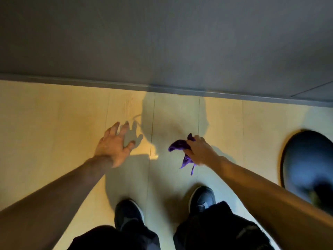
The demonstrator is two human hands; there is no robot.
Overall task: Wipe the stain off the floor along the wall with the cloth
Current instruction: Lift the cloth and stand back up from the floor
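Observation:
A purple cloth (177,146) is bunched in my right hand (199,150), with loose ends hanging down, held above the pale floor. My left hand (114,144) is stretched forward with fingers spread and holds nothing. A faint curved mark (137,116) shows on the pale floor (54,123) just beyond my left fingertips, a little short of the grey wall (162,42). Its baseboard (126,85) runs across the view. Shadow covers the floor between my hands, so any other stain there is hard to tell.
A round dark object (306,165) stands on the floor at the right, close to my right forearm. My two dark shoes (128,213) (201,197) stand on the floor below my hands. Floor seams run toward the wall.

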